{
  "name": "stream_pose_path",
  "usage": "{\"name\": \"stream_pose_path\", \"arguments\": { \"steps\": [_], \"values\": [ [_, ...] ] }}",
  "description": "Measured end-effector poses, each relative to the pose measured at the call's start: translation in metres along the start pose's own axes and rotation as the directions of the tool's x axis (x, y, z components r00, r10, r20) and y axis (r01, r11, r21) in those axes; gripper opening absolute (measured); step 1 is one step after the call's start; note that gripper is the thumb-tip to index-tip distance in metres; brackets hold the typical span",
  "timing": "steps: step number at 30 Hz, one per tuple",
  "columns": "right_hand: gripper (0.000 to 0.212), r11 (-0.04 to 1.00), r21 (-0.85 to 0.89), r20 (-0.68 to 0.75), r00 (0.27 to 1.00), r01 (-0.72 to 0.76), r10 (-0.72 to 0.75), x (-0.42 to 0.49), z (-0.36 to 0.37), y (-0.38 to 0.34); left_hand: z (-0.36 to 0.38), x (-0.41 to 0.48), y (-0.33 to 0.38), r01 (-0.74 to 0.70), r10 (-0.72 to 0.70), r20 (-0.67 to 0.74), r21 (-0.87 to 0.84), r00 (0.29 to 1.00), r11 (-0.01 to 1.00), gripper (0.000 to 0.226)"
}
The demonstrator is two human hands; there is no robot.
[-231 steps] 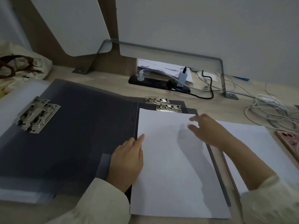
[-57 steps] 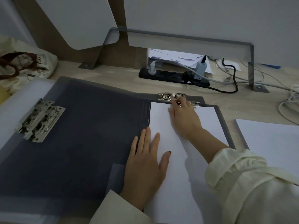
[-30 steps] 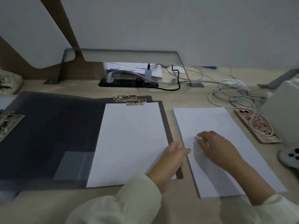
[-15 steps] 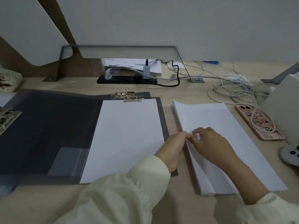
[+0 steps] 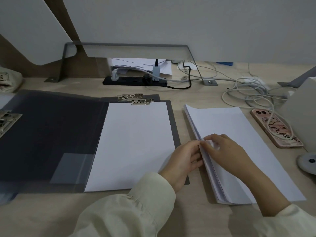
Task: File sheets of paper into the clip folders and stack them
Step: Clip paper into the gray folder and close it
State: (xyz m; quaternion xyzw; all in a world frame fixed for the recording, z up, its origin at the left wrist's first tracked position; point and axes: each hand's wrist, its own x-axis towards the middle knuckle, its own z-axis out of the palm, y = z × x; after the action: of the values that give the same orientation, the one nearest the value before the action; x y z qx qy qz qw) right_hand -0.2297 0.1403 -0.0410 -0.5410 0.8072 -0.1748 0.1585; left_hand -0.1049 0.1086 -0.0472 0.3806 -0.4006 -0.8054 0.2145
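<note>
An open dark grey clip folder [image 5: 51,127] lies flat on the desk. A white sheet [image 5: 135,142] sits on its right half, its top edge under the silver clip [image 5: 141,102]. To the right lies a stack of white paper [image 5: 239,134]. My left hand [image 5: 183,161] and my right hand [image 5: 224,149] meet at the stack's left edge. Both pinch the top sheets there and lift that edge slightly off the pile.
A second silver clip [image 5: 6,120] shows at the far left on another folder. A phone in a pink case [image 5: 275,127] lies right of the stack, with tangled white cables [image 5: 248,93] behind it. A black power strip [image 5: 135,81] sits at the back.
The sheet was slid under the clip and clamped. Both hands then moved right to the paper stack, and its left edge has lifted a little more in the last half second.
</note>
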Motion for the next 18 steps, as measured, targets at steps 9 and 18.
{"name": "stream_pose_path", "arguments": {
  "steps": [9, 18],
  "values": [
    [0.023, 0.996, 0.072, -0.05, 0.997, -0.053, 0.057, 0.001, 0.001, 0.001, 0.007, -0.005, 0.003, -0.126, 0.185, -0.163, 0.315, 0.969, 0.941, 0.047],
    [0.025, 0.997, 0.059, -0.043, 0.998, -0.049, 0.051, -0.002, 0.0, 0.002, 0.019, -0.002, -0.009, -0.111, 0.163, -0.052, 0.528, 0.985, 0.842, 0.056]
  ]
}}
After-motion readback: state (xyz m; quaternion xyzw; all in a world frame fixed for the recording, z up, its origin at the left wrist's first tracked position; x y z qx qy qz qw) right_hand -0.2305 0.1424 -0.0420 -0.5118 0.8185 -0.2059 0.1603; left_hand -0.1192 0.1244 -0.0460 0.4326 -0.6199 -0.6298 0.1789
